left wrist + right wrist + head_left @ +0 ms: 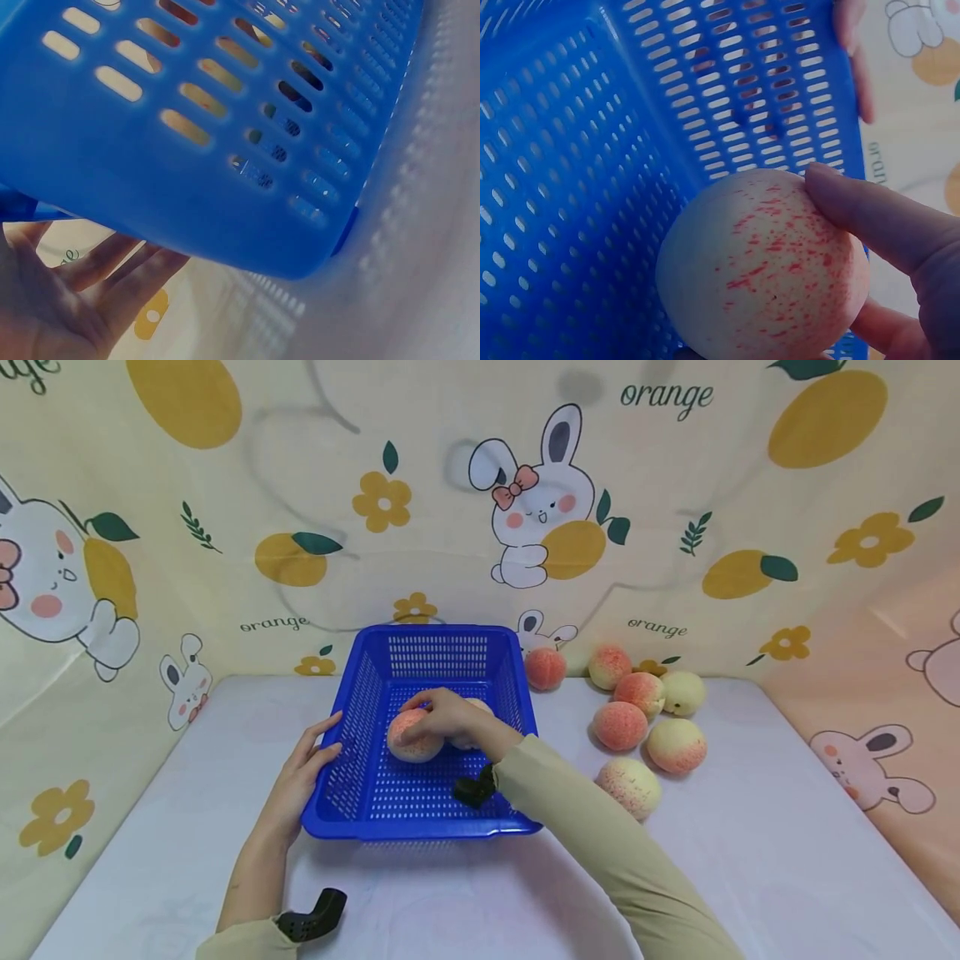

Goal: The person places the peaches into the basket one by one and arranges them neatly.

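My right hand (448, 714) grips a pale peach with red speckles (416, 739) inside a blue plastic basket (420, 828). In the right wrist view, the thumb presses the side of this peach (765, 262), with other fingers partly hidden behind it. A second pale peach (478, 704) lies in the basket, partly covered by the right hand. My left hand (292, 785) holds the basket's left side by its rim. From the left wrist view, the left fingers (142, 281) reach beneath the rim, against the slotted wall.
To the basket's right lie several red and yellow peaches (620, 727) on the white-covered table (750, 843). A single red peach (546, 669) sits close to the basket's far right corner. Behind the table hangs a patterned cloth (442, 560) with rabbits and oranges.
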The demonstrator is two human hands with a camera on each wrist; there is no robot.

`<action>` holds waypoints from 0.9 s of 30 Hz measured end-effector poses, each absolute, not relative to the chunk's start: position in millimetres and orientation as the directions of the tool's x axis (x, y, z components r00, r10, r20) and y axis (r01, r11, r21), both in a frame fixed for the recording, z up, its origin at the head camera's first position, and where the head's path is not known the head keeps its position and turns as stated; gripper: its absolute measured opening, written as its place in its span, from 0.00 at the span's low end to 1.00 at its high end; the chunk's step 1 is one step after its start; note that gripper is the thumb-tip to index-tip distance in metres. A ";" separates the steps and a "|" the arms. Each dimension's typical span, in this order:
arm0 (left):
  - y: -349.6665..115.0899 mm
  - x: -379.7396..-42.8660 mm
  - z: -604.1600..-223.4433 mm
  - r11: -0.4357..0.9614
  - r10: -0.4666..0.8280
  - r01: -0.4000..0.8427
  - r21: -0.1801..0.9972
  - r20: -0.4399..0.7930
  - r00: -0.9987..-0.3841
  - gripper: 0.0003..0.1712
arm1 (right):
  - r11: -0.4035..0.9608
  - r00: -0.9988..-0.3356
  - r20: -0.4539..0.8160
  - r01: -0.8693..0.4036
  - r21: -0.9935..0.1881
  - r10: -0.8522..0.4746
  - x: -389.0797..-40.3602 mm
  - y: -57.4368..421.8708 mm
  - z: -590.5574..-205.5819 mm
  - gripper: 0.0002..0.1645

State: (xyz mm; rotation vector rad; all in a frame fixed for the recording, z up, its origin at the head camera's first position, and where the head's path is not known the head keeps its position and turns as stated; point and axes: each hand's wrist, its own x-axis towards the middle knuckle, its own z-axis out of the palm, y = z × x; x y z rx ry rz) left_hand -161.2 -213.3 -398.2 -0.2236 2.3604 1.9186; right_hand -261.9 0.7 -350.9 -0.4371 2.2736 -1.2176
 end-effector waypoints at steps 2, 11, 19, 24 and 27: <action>-213.5 -161.0 -397.7 0.194 -0.054 -0.170 0.966 -0.163 -0.985 0.30 | 0.545 -0.810 -0.290 -0.043 -0.837 -0.509 -262.7 -2.4 -352.1 0.33; -212.7 -160.5 -397.1 0.174 -0.048 -0.156 0.972 -0.150 -0.988 0.29 | 0.575 -0.830 -0.332 0.016 -0.818 -0.448 -267.8 -14.7 -358.1 0.33; -209.8 -160.1 -398.0 0.189 -0.054 -0.150 0.970 -0.142 -0.988 0.29 | 0.629 -0.855 -0.320 -0.010 -0.777 -0.409 -271.7 -18.9 -362.8 0.32; -210.6 -160.0 -397.3 0.185 -0.055 -0.157 0.970 -0.150 -0.987 0.29 | 0.638 -0.859 -0.336 0.015 -0.770 -0.386 -272.8 -19.1 -360.5 0.31; -211.9 -159.8 -397.6 0.180 -0.055 -0.161 0.970 -0.153 -0.987 0.29 | 0.596 -0.850 -0.337 0.035 -0.802 -0.404 -273.2 -16.7 -355.8 0.31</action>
